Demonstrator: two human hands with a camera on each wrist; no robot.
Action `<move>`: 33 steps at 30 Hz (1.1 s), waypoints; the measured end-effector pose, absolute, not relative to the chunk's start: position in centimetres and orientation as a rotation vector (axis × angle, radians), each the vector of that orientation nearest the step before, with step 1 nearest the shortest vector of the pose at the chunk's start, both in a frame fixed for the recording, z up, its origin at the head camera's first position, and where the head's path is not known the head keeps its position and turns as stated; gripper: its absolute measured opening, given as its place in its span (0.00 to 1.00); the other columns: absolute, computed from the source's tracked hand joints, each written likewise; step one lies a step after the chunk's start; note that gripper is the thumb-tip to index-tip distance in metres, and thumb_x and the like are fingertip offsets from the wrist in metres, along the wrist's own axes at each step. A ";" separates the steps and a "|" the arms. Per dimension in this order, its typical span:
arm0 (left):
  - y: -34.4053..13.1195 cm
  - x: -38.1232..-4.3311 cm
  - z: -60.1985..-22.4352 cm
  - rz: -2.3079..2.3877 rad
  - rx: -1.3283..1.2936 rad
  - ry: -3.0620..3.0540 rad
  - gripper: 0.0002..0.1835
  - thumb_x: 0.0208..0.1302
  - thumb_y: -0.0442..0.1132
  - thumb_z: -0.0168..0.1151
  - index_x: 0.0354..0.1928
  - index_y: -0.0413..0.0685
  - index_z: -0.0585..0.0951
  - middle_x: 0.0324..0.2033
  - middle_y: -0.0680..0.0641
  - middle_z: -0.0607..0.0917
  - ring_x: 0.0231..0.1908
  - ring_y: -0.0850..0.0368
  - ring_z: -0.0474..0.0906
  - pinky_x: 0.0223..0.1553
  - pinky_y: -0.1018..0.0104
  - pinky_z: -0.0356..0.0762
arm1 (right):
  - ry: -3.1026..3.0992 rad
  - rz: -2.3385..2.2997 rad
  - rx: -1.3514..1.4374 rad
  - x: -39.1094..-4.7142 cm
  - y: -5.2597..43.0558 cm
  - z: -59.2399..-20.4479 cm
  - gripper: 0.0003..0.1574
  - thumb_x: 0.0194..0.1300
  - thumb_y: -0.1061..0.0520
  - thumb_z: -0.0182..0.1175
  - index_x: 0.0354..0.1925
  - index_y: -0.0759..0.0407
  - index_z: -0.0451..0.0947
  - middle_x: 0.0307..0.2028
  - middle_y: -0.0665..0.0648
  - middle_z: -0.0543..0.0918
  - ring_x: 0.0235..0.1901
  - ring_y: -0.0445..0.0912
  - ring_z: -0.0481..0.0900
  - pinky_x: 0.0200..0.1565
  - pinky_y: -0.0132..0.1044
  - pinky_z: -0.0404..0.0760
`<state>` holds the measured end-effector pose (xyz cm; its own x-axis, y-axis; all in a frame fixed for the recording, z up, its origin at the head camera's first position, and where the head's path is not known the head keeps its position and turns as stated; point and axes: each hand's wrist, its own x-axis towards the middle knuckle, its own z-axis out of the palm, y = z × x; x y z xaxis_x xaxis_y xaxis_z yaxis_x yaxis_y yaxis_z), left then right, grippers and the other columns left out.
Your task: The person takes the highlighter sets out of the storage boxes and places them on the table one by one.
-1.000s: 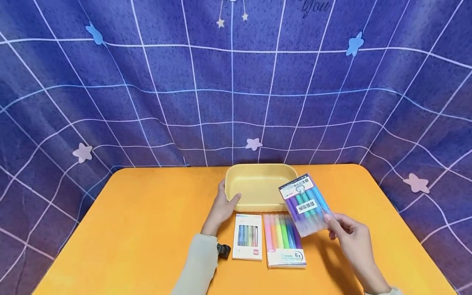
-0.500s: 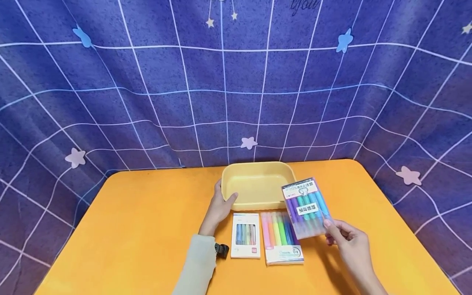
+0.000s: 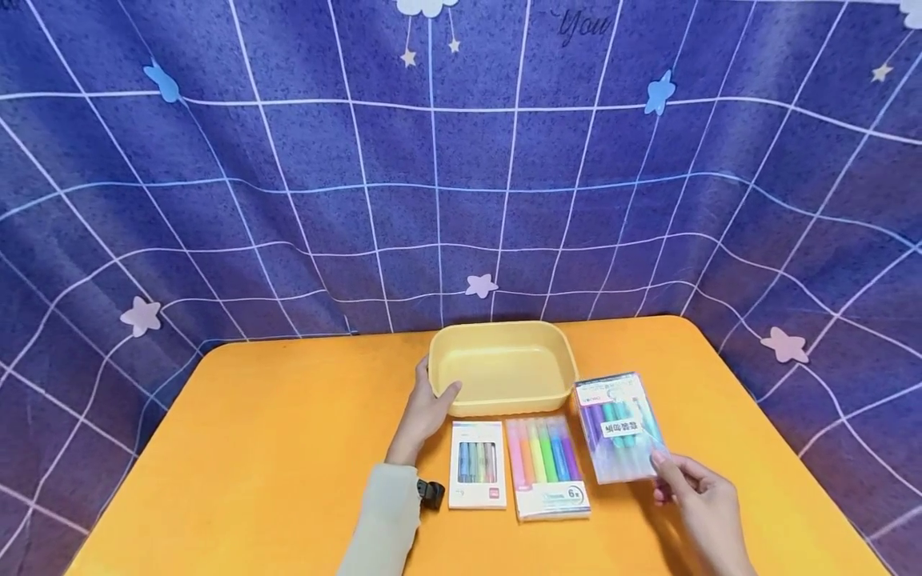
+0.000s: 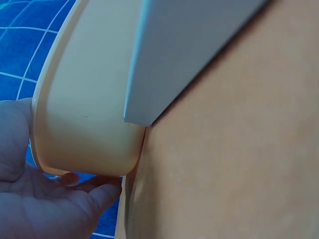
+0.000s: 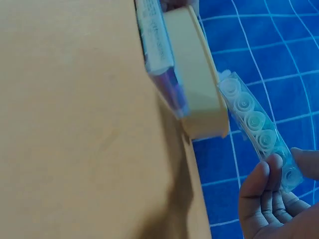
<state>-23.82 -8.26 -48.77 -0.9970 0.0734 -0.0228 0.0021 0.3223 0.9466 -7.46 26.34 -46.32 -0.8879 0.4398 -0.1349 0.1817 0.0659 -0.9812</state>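
Observation:
My left hand [image 3: 426,408] grips the left end of a yellow plastic bin [image 3: 504,406], its thumb over the rim; the left wrist view shows fingers round the end of the bin [image 4: 89,109]. Between thumb and fingers, my right hand [image 3: 699,496] pinches the lower right corner of a clear pack of markers [image 3: 623,456], purple, teal and blue, held above the table right of the bin. The pen ends of that marker pack [image 5: 255,121] face the right wrist camera. In front of the bin lie a white box of pens [image 3: 478,492] and a rainbow pack of highlighters [image 3: 553,500].
The orange table [image 3: 288,448] extends to both sides of the bin. A blue curtain [image 3: 360,200] with a white grid and stars hangs behind its back edge. A black camera strap piece [image 3: 430,494] sits on the left wrist.
My right hand has moved right and slightly down with the marker pack, which now stands apart from the highlighters it overlapped. The left hand keeps its grip on the bin; the head view has shifted slightly.

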 end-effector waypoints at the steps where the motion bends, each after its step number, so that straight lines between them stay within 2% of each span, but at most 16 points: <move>1: -8.4 -23.8 -48.8 1.794 0.065 2.506 0.45 0.73 0.46 0.59 0.80 0.50 0.43 0.74 0.32 0.64 0.73 0.36 0.63 0.73 0.38 0.60 | -2.147 1.927 -0.660 -7.4 26.5 -46.5 0.16 0.69 0.48 0.65 0.32 0.59 0.85 0.21 0.48 0.84 0.21 0.38 0.80 0.28 0.32 0.84; 6: -8.9 -23.4 -49.0 1.792 0.023 2.500 0.44 0.73 0.46 0.58 0.80 0.50 0.43 0.74 0.32 0.64 0.73 0.35 0.62 0.73 0.37 0.59 | -2.259 1.910 -0.783 -7.1 26.7 -47.6 0.23 0.70 0.43 0.62 0.36 0.63 0.83 0.22 0.46 0.82 0.22 0.38 0.79 0.30 0.32 0.83; 11: -9.0 -23.3 -49.0 1.788 0.039 2.495 0.44 0.73 0.46 0.58 0.80 0.49 0.44 0.74 0.31 0.63 0.73 0.35 0.62 0.73 0.36 0.59 | -2.361 1.896 -0.817 -6.7 26.9 -48.4 0.27 0.72 0.43 0.59 0.42 0.69 0.81 0.23 0.48 0.81 0.23 0.39 0.79 0.30 0.33 0.84; 20: -8.5 -23.7 -48.1 1.765 0.089 2.551 0.44 0.73 0.44 0.59 0.80 0.46 0.44 0.73 0.30 0.65 0.73 0.35 0.63 0.73 0.39 0.60 | -2.371 2.022 -0.908 -7.0 27.2 -48.8 0.28 0.73 0.43 0.58 0.47 0.69 0.79 0.24 0.49 0.80 0.24 0.40 0.78 0.31 0.33 0.83; 28: -8.0 -23.3 -48.3 1.796 0.093 2.518 0.44 0.73 0.44 0.59 0.80 0.47 0.44 0.71 0.30 0.67 0.71 0.34 0.66 0.72 0.38 0.61 | -2.594 1.899 -0.778 -7.2 27.7 -48.0 0.23 0.77 0.50 0.54 0.48 0.72 0.77 0.27 0.50 0.80 0.26 0.39 0.78 0.32 0.32 0.83; 33: -7.9 -23.5 -48.5 1.791 0.090 2.533 0.44 0.73 0.44 0.59 0.80 0.47 0.44 0.72 0.30 0.67 0.71 0.34 0.65 0.72 0.38 0.61 | -2.790 1.742 -0.647 -6.9 28.1 -47.8 0.25 0.75 0.49 0.55 0.52 0.72 0.75 0.28 0.51 0.83 0.26 0.40 0.79 0.31 0.32 0.82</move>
